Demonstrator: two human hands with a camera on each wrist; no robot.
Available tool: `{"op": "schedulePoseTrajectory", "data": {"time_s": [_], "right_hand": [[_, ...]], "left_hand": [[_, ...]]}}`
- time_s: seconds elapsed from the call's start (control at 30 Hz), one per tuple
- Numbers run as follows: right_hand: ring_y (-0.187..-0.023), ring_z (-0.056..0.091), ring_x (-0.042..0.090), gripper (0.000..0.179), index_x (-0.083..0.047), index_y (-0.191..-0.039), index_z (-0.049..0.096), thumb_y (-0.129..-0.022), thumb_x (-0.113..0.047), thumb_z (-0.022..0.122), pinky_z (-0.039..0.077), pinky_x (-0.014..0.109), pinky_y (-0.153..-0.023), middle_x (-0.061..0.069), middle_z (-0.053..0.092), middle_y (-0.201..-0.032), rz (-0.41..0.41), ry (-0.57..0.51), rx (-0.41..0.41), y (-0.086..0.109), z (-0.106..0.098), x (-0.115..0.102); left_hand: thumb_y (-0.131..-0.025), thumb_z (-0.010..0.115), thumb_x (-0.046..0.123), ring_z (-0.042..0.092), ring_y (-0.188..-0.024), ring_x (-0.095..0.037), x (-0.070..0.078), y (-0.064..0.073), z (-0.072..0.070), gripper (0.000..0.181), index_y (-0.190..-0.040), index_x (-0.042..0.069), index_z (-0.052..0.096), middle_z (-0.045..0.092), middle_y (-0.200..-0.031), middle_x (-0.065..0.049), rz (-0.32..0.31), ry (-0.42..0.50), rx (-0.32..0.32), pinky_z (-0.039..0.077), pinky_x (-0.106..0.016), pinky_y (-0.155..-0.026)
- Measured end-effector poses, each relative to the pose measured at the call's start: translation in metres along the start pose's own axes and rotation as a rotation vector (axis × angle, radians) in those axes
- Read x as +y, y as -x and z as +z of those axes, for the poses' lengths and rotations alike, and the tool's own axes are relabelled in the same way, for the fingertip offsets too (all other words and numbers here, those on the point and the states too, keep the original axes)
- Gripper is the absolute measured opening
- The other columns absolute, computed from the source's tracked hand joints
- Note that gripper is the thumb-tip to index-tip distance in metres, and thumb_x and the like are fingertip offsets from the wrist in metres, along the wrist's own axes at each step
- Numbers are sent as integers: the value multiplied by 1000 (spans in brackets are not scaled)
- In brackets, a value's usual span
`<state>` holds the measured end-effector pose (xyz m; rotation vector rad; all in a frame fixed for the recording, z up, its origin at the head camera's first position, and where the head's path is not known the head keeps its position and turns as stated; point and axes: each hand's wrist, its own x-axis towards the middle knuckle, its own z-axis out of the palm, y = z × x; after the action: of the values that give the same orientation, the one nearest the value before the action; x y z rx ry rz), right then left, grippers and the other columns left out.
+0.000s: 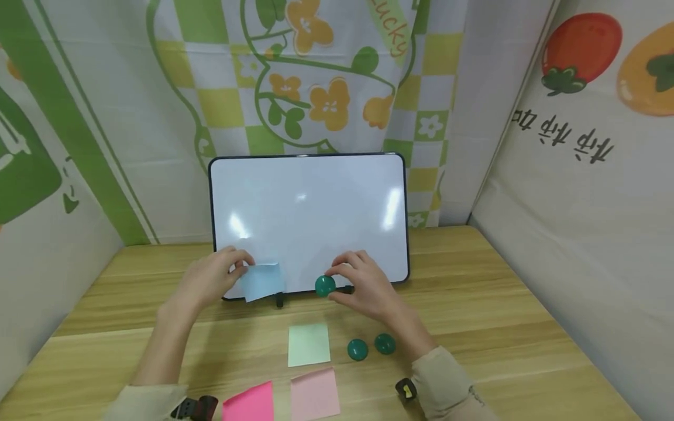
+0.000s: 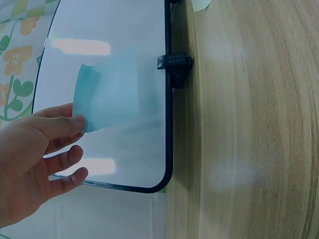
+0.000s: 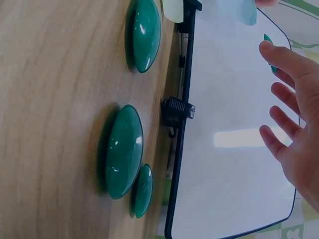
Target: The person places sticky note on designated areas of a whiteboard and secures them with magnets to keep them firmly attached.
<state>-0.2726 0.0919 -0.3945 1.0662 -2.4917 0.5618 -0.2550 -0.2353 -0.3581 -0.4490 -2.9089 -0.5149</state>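
In the head view my left hand (image 1: 213, 278) pinches the left edge of a light blue sticky note (image 1: 263, 282) at the lower left of a whiteboard (image 1: 310, 216). The left wrist view shows thumb and forefinger on the edge of that blue note (image 2: 107, 97), the other fingers loosely bent. My right hand (image 1: 365, 286) holds a round green magnet (image 1: 325, 285) between thumb and fingers, before the board's lower edge. That magnet is mostly hidden behind the thumb in the right wrist view. Whether it touches the board I cannot tell.
Three more green magnets, one of them the large magnet (image 3: 124, 152), lie on the wooden table; the head view shows two. A pale green note (image 1: 309, 345), a light pink note (image 1: 315, 394) and a bright pink note (image 1: 250, 403) lie nearer. Black clips (image 2: 174, 61) support the board.
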Motion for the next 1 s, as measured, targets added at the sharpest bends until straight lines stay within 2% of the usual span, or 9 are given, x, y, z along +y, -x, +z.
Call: {"op": "schedulePoseTrajectory", "data": {"time_s": [0.3,0.57,0.83,1.0], "right_hand": [[-115,51,20,36,-18,-114,71,-82,-29,82,49,36,-95,0,60,-121,-35,-12,62,-6,0,-6],[-113,52,23,35,-17,-113,71,-82,-28,82,49,37,-93,2,60,-120,-68,3,117,-14,-1,-8],[-113,53,23,36,-16,-114,71,-82,-30,82,48,36,-94,2,61,-119,-85,21,128,-21,-1,-13],[-112,53,21,37,-16,-114,71,-82,-30,82,48,34,-94,1,60,-118,-106,36,149,-26,0,-16]], "left_hand": [[-96,63,12,62,-81,-20,-4,-6,1,19,-112,16,72,69,-103,-6,-6,24,37,49,-34,-61],[-94,66,12,59,-70,-18,-5,-20,-5,17,-107,18,75,70,-100,-6,18,-53,137,42,-28,-54],[-94,66,13,57,-66,-17,-8,-30,-10,17,-107,18,76,69,-100,-6,43,-107,154,39,-27,-50],[-94,66,12,52,-63,-18,-10,-35,-16,19,-109,17,75,68,-100,-7,35,-115,152,35,-27,-48]]}}
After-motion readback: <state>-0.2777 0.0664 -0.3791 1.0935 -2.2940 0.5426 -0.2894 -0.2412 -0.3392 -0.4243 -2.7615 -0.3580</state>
